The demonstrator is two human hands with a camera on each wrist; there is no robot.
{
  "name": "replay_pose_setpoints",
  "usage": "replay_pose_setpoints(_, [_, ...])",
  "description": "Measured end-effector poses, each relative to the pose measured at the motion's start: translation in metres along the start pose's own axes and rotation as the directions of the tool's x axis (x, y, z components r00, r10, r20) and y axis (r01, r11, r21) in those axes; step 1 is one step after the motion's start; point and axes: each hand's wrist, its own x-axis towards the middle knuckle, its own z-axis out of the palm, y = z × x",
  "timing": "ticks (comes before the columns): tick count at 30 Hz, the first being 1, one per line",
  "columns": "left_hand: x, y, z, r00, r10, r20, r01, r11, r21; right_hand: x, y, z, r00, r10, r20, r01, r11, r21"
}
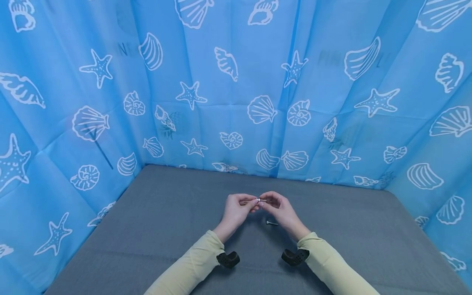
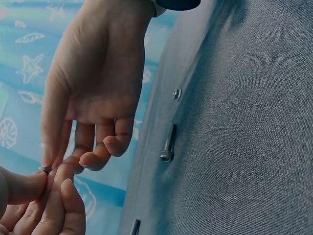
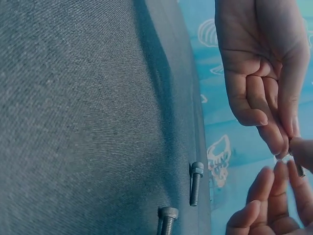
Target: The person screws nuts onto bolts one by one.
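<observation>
Above the grey-covered table, both hands meet at a small metal bolt [image 1: 263,200]. My left hand [image 1: 236,209] pinches its wider, bright end between thumb and fingers. From the other side, my right hand [image 1: 283,209] holds it near the shaft with thumb and fingertips. Part of the threaded shaft [image 3: 300,169] shows between the hands in the right wrist view; fingers cover the rest. Below the hands a loose bolt [image 1: 272,223] lies on the cloth. In the left wrist view, a bolt [image 2: 168,142] lies close to a small nut [image 2: 177,94].
Another bolt [image 2: 135,227] shows at the bottom edge of the left wrist view. The table [image 1: 177,196] wears grey fabric, and blue curtains [image 1: 228,90] with white shell prints stand behind it and at both sides. Black wrist cameras [image 1: 228,259] sit under the yellow sleeves.
</observation>
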Motion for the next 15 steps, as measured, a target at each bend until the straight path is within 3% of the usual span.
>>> replay_pose_setpoints(3, [0.005, -0.011, 0.0, 1.0, -0.01, -0.006, 0.01, 1.0, -0.006, 0.001, 0.005, 0.0, 1.0, -0.027, -0.002, 0.027, 1.0, 0.014])
replay_pose_setpoints(10, [0.006, -0.012, 0.001, 1.0, -0.008, -0.008, 0.008, 1.0, 0.003, 0.005, 0.01, 0.001, 0.999, -0.005, -0.042, 0.004, 0.999, -0.036])
replay_pose_setpoints(15, [0.005, -0.011, -0.001, 1.0, -0.007, -0.011, 0.007, 1.0, -0.001, 0.005, 0.009, 0.001, 0.999, -0.027, -0.03, 0.027, 1.0, 0.011])
